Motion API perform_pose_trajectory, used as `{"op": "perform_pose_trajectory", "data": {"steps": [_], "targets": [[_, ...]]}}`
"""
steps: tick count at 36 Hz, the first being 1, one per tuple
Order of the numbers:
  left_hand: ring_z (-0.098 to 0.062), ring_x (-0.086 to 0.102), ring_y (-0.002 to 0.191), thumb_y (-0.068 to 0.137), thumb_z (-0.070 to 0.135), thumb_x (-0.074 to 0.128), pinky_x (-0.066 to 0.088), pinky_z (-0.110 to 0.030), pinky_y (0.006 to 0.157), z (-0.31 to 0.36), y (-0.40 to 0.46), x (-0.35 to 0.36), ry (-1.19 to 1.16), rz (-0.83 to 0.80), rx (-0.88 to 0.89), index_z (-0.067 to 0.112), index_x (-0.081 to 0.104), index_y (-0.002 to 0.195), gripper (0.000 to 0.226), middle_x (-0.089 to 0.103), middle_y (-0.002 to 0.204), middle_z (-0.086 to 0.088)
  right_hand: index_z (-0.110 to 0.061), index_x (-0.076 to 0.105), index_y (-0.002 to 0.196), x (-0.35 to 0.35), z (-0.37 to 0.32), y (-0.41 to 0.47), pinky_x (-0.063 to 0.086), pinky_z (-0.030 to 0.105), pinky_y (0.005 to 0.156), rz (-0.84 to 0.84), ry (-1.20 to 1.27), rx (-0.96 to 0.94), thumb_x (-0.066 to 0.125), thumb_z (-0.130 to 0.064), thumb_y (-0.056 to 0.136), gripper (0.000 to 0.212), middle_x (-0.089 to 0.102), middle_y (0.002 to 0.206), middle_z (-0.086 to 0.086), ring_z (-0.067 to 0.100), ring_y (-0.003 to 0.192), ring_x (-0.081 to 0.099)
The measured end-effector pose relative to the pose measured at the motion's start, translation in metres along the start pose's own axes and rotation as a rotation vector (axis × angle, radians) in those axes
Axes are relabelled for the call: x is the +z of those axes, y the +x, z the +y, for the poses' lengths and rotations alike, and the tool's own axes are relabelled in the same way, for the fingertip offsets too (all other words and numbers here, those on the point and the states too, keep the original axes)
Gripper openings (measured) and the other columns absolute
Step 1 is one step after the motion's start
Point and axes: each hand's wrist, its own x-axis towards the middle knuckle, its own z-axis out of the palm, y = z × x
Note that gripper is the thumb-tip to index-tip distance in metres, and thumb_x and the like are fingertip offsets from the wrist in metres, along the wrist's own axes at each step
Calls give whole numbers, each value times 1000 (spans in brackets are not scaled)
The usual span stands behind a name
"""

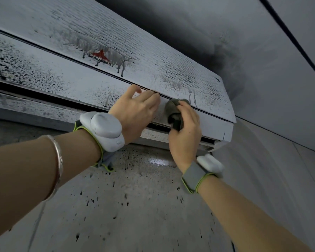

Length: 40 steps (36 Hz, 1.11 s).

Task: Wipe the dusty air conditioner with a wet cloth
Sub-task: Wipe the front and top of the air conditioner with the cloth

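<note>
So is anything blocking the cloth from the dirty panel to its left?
Yes. The left hand rests on the air conditioner directly left of the cloth that the right hand grips, covering part of that speckled front panel.

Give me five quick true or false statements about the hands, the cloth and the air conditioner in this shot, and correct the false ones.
1. The right hand grips a bunched grey cloth against the air conditioner. True.
2. The left hand holds a spray bottle. False: it holds nothing; its fingers rest straight on the front panel, beside the cloth.
3. The air conditioner's front is spotless. False: dark specks and drip streaks cover it.
4. A red logo sits on the upper panel, left of both hands. True.
5. The silver bangle is on the right arm. False: it is on the left forearm.
</note>
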Motion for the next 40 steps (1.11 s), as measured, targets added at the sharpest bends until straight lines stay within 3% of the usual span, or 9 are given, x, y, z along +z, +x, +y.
{"op": "perform_pose_trajectory", "data": {"steps": [5,10,15,19,29,32,38,40], "targets": [[-24,53,114,71,33,65,29,-38,90,-15,-21,-10,-13,53,-70,-1,56,124,63,59,123,-11,0,60,116,-1,5,0,21,9,104,-21,-13,-39,57,16,70,48,56,129,12,30,127,45],[-29,46,112,69,34,70,28,-42,91,-45,-37,-18,-27,55,-70,-4,52,124,69,56,121,-17,1,60,116,-3,6,2,18,2,104,-28,-22,-44,58,16,69,49,56,129,13,30,126,45],[-32,49,110,65,37,76,24,-45,94,-75,-46,-27,-74,9,-139,-2,52,124,74,54,120,-19,1,61,115,-3,2,1,30,24,104,-47,-59,-45,58,16,69,49,55,130,12,31,127,45],[-33,51,108,64,35,78,25,-45,94,-90,-54,-29,-79,13,-136,-2,55,123,73,56,120,-19,1,61,114,-1,0,0,33,28,104,-27,-74,-44,57,17,67,49,55,129,12,32,126,46],[-34,53,100,59,30,83,30,-43,88,-101,-55,-26,-85,53,-38,-3,60,114,69,60,108,-19,2,62,114,-1,-15,-33,23,12,106,-57,-36,28,55,21,64,54,55,131,12,31,125,47],[-36,58,93,56,29,84,30,-42,85,-104,-52,-29,-80,46,-15,-6,62,108,66,61,101,-20,1,61,114,2,-21,-42,16,0,106,-75,-19,47,55,22,64,55,53,133,11,29,127,45],[-33,60,88,59,35,80,37,-42,84,-105,-51,-29,-48,34,12,-5,63,105,63,61,99,-16,0,61,115,0,-20,-14,25,17,107,-79,-31,46,56,19,69,50,54,131,9,26,128,45],[-32,60,86,58,36,80,39,-41,82,-102,-52,-29,-45,38,10,-4,64,103,63,61,97,-15,0,62,114,0,-19,-1,26,14,104,-42,-46,66,56,17,70,47,56,129,10,27,126,46]]}}
